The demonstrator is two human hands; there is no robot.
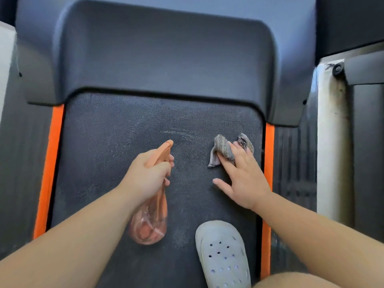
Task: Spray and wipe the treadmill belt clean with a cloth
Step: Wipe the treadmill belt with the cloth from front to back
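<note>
Right hand (243, 179) flat on cloth (223, 151), fingers straight, pressing it onto treadmill belt (116, 129) near the right edge; left hand (148, 173) wrapped round spray bottle (152, 223), nozzle aimed forward over mid-belt.
Risks as I read it: the belt could creep under the push with a clog (223, 254) planted on it. The small bunched cloth may slip from flat fingers or skip patches. Overspray could leave it slick. Belt is dark, fine-dimpled rubber with pale streaks; cloth grey, ribbed, crumpled; bottle translucent orange plastic, rounded. Outward: orange side strips (52, 163), smooth moulded motor cover (162, 59).
</note>
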